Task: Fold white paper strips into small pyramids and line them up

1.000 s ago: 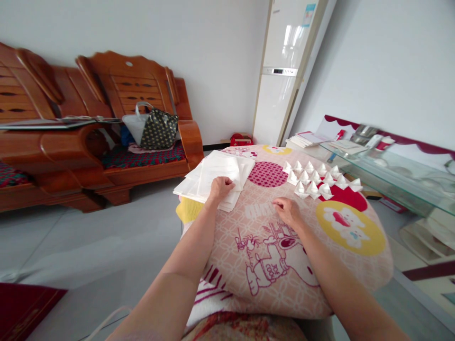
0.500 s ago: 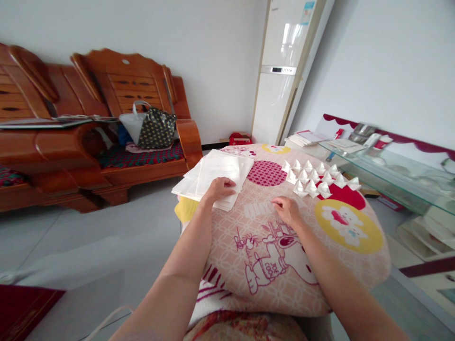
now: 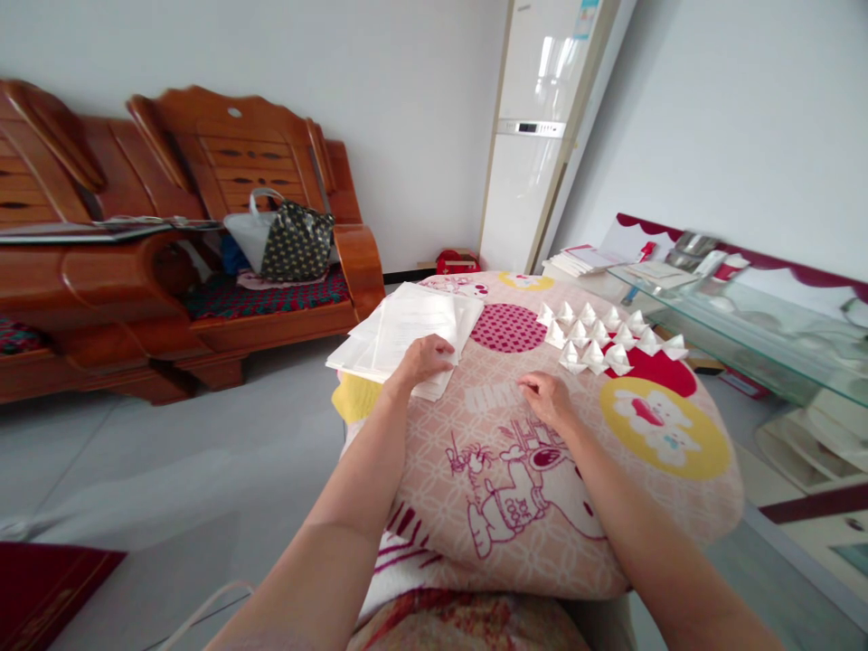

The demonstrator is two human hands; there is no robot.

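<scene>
My left hand (image 3: pixel 425 359) rests on the right part of a stack of loose white papers (image 3: pixel 413 316), thumb and forefinger apart, with no sheet lifted. My right hand (image 3: pixel 544 396) lies on the patterned tablecloth (image 3: pixel 448 425), its fingers curled in and nothing visible in them. Beyond it to the right, several small folded white paper pieces (image 3: pixel 597 336) stand in rows, touching neither hand.
A glass shelf (image 3: pixel 746 330) with cups and papers borders the table on the right. A wooden sofa (image 3: pixel 271 325) with a dark patterned bag (image 3: pixel 298 242) stands at the left. Behind the table is a tall white cabinet-like unit (image 3: pixel 522 190).
My left hand has shifted very slightly to the right and up over the papers. My right hand and the folded pieces stay as they were.
</scene>
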